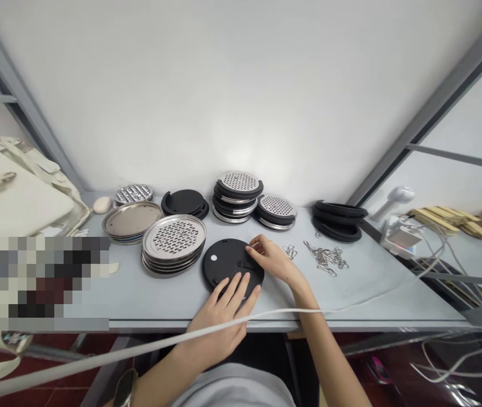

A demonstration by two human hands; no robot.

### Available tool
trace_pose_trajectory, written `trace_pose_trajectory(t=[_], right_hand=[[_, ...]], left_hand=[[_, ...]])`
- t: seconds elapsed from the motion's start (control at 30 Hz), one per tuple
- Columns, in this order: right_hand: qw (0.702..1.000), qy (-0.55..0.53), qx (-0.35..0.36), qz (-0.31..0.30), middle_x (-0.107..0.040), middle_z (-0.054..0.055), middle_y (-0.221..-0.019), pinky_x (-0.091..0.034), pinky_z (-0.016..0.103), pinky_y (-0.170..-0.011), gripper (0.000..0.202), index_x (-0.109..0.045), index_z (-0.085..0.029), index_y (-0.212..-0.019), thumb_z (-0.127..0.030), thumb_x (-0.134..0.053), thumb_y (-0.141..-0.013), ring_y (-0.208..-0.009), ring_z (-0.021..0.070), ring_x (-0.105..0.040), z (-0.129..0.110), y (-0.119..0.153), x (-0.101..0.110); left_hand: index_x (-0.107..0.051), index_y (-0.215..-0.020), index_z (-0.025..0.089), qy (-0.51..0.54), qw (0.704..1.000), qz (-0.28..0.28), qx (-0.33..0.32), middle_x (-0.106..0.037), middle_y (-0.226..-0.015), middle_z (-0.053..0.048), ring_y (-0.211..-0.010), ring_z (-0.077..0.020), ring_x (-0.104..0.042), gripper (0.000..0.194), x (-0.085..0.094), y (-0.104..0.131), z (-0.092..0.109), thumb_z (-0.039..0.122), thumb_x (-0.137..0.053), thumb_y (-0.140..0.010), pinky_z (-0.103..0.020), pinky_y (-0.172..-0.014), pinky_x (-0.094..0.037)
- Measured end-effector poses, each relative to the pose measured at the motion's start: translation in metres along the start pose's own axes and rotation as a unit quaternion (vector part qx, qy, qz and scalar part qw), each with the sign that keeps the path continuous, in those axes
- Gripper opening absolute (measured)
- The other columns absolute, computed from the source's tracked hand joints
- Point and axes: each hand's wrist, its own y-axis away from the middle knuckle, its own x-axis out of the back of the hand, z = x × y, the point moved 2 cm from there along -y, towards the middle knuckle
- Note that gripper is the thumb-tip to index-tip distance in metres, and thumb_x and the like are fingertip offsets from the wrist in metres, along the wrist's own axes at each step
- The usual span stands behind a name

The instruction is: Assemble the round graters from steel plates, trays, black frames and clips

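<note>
A round black plastic disc with a white dot and a small raised part lies flat on the table in front of me. My left hand rests on its near side, fingers stretched out and slightly apart. At the disc's upper right edge, my right hand has its thumb and fingers bent together in a pinch; whatever is between them is too hidden to make out. Just left of the disc stands a stack of round metal grater plates. Loose wire clips lie right of my right hand.
Along the wall stand stacked graters with black rims, a second grater pile, black discs, plain metal plates and black rings. A white cable crosses the table's front edge. Pale bags crowd the left.
</note>
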Motion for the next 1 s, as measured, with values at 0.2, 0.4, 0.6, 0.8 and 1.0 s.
trace_pose_trajectory(t=[0.2, 0.4, 0.6, 0.8, 1.0], right_hand=[[0.979, 0.003, -0.035, -0.202, -0.064, 0.001, -0.064, -0.043, 0.023, -0.052, 0.032, -0.062, -0.015, -0.078, -0.047, -0.061, -0.075, -0.054, 0.0115, -0.056, -0.005, -0.036, 0.019], [0.959, -0.003, 0.017, -0.284, -0.052, -0.004, -0.052, -0.036, 0.020, -0.048, 0.040, -0.062, -0.015, -0.063, -0.054, -0.060, -0.073, -0.051, 0.0083, -0.045, -0.005, -0.039, 0.029], [0.942, -0.107, -0.016, -0.318, -0.050, -0.006, -0.052, -0.026, 0.018, -0.041, 0.039, -0.064, -0.014, -0.068, -0.053, -0.063, -0.072, -0.046, 0.0054, -0.037, -0.007, -0.029, 0.034], [0.942, -0.303, -0.081, -0.117, -0.066, 0.001, -0.067, -0.044, 0.020, -0.051, 0.024, -0.067, -0.013, -0.075, -0.034, -0.073, -0.064, -0.056, 0.0099, -0.056, 0.024, -0.039, 0.080], [0.836, -0.510, -0.078, 0.187, -0.068, 0.002, -0.069, -0.052, 0.026, -0.058, 0.018, -0.067, -0.015, -0.077, -0.031, -0.065, -0.071, -0.061, 0.0148, -0.062, 0.063, -0.052, 0.117]], left_hand=[[-0.022, -0.145, 0.014, 0.002, 1.000, 0.003, -0.007, -0.031, -0.147, -0.013, -0.135, -0.0276, -0.028, 0.055, 0.000, 0.002, -0.002, 0.028, -0.035, -0.093, -0.040, -0.109, -0.021], [-0.021, -0.145, 0.015, -0.008, 1.000, 0.006, -0.017, -0.029, -0.148, -0.013, -0.136, -0.0268, -0.025, 0.056, 0.002, 0.003, -0.001, 0.028, -0.035, -0.092, -0.041, -0.108, -0.020], [-0.022, -0.145, 0.016, -0.004, 0.999, 0.023, -0.033, -0.028, -0.148, -0.013, -0.137, -0.0262, -0.025, 0.056, 0.004, 0.003, 0.000, 0.026, -0.038, -0.091, -0.041, -0.108, -0.021], [-0.024, -0.143, 0.007, 0.041, 0.997, 0.015, -0.058, -0.027, -0.148, -0.016, -0.135, -0.0247, -0.028, 0.059, 0.000, 0.007, -0.001, 0.018, -0.039, -0.087, -0.035, -0.103, -0.032], [-0.034, -0.139, 0.008, 0.038, 0.998, 0.031, -0.040, -0.044, -0.139, -0.013, -0.127, -0.0217, -0.041, 0.051, -0.003, 0.007, 0.000, 0.024, -0.039, -0.090, -0.033, -0.098, -0.038]])
